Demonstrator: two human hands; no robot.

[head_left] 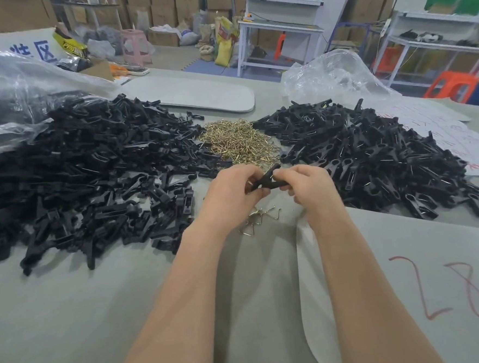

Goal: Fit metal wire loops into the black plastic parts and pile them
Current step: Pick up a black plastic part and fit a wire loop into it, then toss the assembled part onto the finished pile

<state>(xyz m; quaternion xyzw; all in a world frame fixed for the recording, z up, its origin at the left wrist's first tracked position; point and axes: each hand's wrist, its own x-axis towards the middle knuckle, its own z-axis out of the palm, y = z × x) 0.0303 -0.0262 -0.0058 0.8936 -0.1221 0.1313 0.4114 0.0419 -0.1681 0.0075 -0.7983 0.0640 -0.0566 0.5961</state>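
Two black part heaps, left pile and right pile; one gold wire loop pile between. One matte black part pinched by left hand and right hand, fingers curled, just above loose loops.

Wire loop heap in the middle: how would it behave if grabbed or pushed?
Likely tangles: the wire heap is a mesh of thin bent loops, so one pulled out may drag neighbours; the loose loops in front lie clumped too. Probably light, given the thin wire. Pushed, it would likely spread rather than roll.
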